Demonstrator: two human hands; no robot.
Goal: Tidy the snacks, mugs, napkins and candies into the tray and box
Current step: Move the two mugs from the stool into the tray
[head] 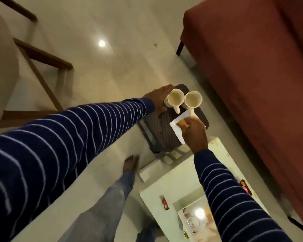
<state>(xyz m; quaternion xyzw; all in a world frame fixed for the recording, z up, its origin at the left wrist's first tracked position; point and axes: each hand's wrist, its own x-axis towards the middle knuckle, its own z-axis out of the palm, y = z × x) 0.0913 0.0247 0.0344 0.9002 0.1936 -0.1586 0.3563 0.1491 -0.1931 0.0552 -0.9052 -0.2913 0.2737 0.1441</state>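
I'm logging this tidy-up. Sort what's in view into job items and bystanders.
Job items:
dark tray
two mugs
white napkin
red candy
left hand
right hand

Bystanders:
red sofa
wooden chair
white table

Left hand (157, 99) grips tray (162, 132) edge; two mugs (176, 98) aboard; right hand (195, 135) pinches napkin (177, 127).

Open, bare pale tiled floor (98, 70) left of and beyond the dark woven-pattern tray (157, 131). Blocked on the right by the long rust-red upholstered sofa (252, 70), with only a narrow strip of floor between. Crowded at the tray's far end by two cream ceramic mugs (176, 97) standing just beside each other, and at the near right by a white paper napkin (176, 127) and the white low table (178, 173).
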